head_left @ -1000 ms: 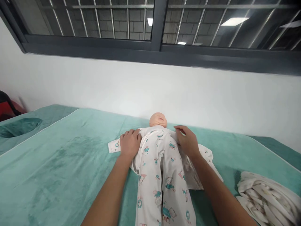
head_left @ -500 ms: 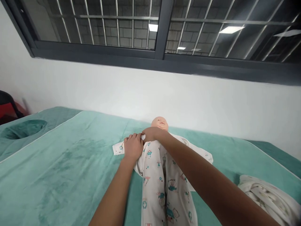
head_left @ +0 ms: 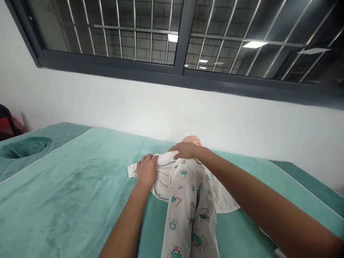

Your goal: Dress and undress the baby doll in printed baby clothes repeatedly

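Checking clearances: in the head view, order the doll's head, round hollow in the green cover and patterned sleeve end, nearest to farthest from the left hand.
1. Patterned sleeve end: beside the left hand, on its left.
2. Doll's head: to the right, partly hidden by the right hand.
3. Round hollow: far left, in the green cover.

White wall, plain. Wide window above, dark gray frame, center post. Metal bars behind glass, gray block wall beyond, dim. Bright light panels showing in glass. Green plush bed against wall, pale piping near both ends, oval hollow at left end. Red-black object at far left edge, cut off, unclear.
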The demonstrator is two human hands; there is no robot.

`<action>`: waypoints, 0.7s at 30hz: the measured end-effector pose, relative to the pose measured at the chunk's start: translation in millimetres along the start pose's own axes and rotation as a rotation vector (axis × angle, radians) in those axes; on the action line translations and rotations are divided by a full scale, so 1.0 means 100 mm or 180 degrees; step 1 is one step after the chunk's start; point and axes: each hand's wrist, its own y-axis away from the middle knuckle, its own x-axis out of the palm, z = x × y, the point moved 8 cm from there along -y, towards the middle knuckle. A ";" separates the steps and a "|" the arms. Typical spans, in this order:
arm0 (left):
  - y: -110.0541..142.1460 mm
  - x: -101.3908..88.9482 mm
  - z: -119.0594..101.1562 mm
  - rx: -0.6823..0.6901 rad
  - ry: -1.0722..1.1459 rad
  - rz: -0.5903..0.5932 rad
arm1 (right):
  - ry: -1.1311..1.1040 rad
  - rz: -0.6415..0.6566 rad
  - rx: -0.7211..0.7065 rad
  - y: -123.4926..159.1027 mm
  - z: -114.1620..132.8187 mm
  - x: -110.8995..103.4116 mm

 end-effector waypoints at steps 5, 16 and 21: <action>0.01 0.05 0.06 -0.0209 0.0082 0.0291 | 0.0048 -0.0090 -0.0065 0.13 -0.09 -0.07; -0.03 0.15 0.22 -0.0359 0.0307 0.0683 | -0.0227 -0.0208 -0.0240 0.16 -0.18 -0.09; -0.04 0.12 0.20 -0.0298 0.0237 0.0697 | -0.0285 -0.0286 -0.0236 0.15 -0.26 -0.11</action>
